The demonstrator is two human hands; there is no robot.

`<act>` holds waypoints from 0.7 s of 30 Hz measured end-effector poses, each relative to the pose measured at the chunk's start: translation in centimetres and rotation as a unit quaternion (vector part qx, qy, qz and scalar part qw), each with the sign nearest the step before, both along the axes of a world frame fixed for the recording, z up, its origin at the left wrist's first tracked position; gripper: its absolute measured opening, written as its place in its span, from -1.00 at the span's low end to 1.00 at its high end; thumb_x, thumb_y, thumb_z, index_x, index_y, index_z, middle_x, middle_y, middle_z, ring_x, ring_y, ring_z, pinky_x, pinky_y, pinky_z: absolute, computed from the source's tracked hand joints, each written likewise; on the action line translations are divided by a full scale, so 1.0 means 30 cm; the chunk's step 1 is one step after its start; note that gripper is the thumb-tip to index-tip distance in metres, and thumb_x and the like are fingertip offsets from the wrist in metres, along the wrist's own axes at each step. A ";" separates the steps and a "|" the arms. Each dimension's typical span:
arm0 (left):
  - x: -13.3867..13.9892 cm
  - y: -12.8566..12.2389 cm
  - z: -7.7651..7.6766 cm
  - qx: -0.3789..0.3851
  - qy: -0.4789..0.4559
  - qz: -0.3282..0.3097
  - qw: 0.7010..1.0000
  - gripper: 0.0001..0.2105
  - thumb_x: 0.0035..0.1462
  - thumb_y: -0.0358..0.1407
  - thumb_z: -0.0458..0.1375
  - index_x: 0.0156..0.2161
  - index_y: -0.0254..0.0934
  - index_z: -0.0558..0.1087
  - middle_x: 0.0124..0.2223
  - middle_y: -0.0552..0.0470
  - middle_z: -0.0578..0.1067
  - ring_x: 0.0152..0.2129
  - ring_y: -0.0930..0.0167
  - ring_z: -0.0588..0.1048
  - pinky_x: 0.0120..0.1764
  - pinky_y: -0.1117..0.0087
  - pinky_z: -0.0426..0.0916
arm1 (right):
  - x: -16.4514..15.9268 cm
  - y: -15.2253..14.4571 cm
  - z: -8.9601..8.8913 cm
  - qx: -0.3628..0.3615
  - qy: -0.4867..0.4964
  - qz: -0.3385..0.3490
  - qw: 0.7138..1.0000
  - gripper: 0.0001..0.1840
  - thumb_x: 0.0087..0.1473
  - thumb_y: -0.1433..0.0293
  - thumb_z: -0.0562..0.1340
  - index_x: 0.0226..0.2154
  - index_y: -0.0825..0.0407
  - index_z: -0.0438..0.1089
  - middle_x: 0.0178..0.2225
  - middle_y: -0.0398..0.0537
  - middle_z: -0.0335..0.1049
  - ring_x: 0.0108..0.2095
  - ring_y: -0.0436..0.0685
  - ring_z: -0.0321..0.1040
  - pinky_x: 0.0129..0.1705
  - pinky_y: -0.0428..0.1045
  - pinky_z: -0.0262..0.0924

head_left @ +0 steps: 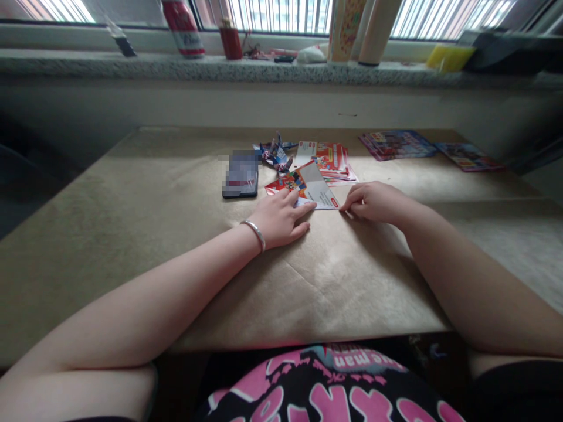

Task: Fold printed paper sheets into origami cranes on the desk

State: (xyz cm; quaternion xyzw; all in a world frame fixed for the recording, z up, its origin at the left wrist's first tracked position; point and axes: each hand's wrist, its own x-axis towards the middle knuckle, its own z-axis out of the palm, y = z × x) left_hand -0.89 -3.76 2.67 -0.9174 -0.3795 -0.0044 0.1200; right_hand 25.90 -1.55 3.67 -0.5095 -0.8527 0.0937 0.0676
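Note:
A folded paper sheet (317, 186), printed red with cartoon figures on one part and white on the other, lies in the middle of the table. My left hand (281, 218), wearing a silver bangle (255, 233), rests flat over its near left edge, fingers stretched out. At the sheet's near right corner, my right hand (367, 202) is closed, its curled fingers together and the fingertips at the corner. Just beyond the sheet is a stack of similar red-and-white papers (336, 158). A dark phone (241, 176) lies left of the sheet, near a crumpled blue wrapper (276, 155).
Colourful printed cards (398, 145) lie at the back right, with another printed card (467, 157) beside them. Along the stone windowsill (145, 69) stand a red can (183, 29), a small red container (231, 41), tall cylinders and a yellow object (449, 57). The table's (308, 293) near edge is at my body.

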 end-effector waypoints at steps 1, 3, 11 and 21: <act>0.000 0.000 0.001 -0.001 0.000 0.000 1.000 -0.47 0.31 0.04 -0.12 0.30 -0.03 0.20 0.11 -0.14 0.36 0.01 0.18 0.32 0.02 0.22 0.21 | 0.002 0.002 -0.002 0.002 0.005 0.006 1.000 -0.69 -0.01 0.49 0.18 -0.37 -0.11 0.63 -0.28 -0.13 0.58 -0.28 0.11 0.45 -0.15 0.00 0.31; 0.000 -0.001 0.002 -0.003 -0.001 0.000 1.000 -0.48 0.31 0.03 -0.11 0.30 -0.03 0.21 0.12 -0.14 0.36 0.01 0.18 0.32 0.03 0.22 0.21 | 0.005 0.006 -0.004 0.001 0.014 0.013 1.000 -0.69 -0.02 0.50 0.17 -0.39 -0.09 0.63 -0.31 -0.13 0.58 -0.30 0.10 0.46 -0.16 -0.01 0.31; -0.006 -0.001 0.002 -0.004 -0.006 -0.003 1.000 -0.48 0.31 0.02 -0.11 0.30 -0.02 0.21 0.12 -0.14 0.35 0.02 0.17 0.32 0.03 0.22 0.21 | -0.005 -0.021 0.022 0.055 -0.029 -0.006 0.998 -0.71 -0.02 0.51 0.15 -0.45 -0.05 0.60 -0.31 -0.12 0.58 -0.29 0.13 0.45 -0.23 -0.01 0.27; -0.011 0.001 0.001 0.009 -0.008 -0.016 1.000 -0.47 0.31 0.03 -0.13 0.30 -0.06 0.22 0.07 -0.15 0.38 -0.04 0.17 0.34 -0.02 0.22 0.24 | -0.116 -0.059 -0.020 0.140 0.062 0.092 0.984 -0.67 0.07 0.51 0.12 -0.24 0.02 0.58 -0.26 -0.02 0.57 -0.25 0.13 0.44 -0.11 0.01 0.27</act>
